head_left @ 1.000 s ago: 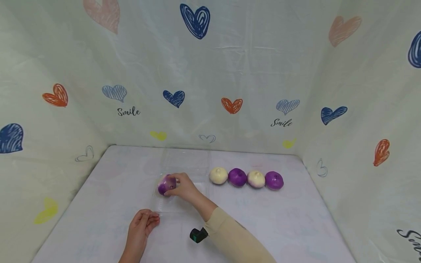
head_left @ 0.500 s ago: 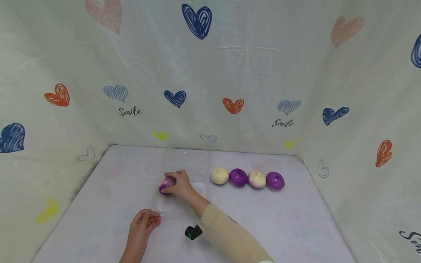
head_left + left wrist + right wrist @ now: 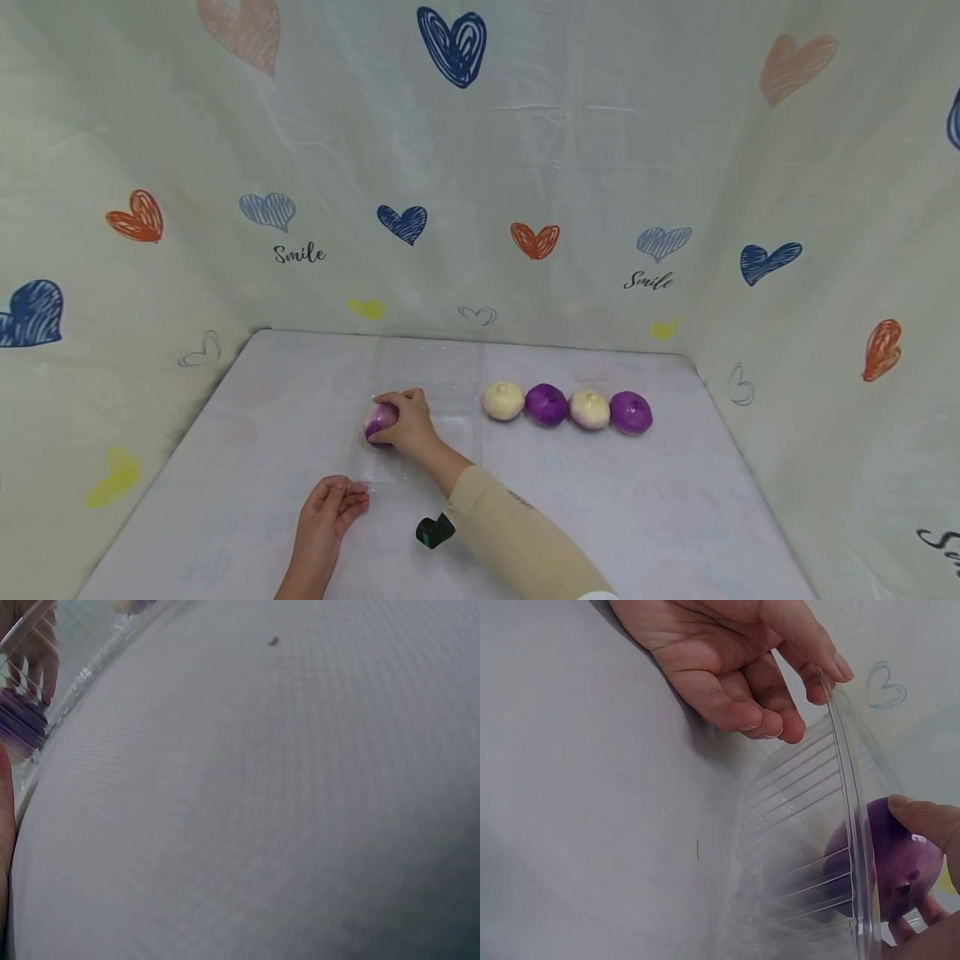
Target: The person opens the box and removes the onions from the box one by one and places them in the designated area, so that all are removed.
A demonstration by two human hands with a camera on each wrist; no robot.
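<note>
A purple-and-pale onion [image 3: 377, 423] is inside the left part of a clear plastic container [image 3: 855, 847], by its wall. My right hand [image 3: 411, 427] grips that onion, thumb on the near side and fingers on the far side. At the container's near left corner, my left hand [image 3: 328, 507] pinches the rim between thumb and forefinger, the other fingers loosely bent. In the right wrist view, the onion [image 3: 904, 862] shows partly through the ribbed wall. The left wrist view catches only an edge of the left hand [image 3: 4, 825] and the onion [image 3: 21, 724] behind the plastic.
Right of the container, a row holds a cream onion [image 3: 502, 401], a purple onion [image 3: 546, 405], another cream onion [image 3: 589, 410] and another purple onion [image 3: 631, 413]. The container's clear lid [image 3: 431, 364] lies folded back toward the heart-printed curtain [image 3: 570, 183].
My right hand has turned slightly around the onion, covering more of it, and its forearm has shifted left. The left hand stays at the container's corner.
</note>
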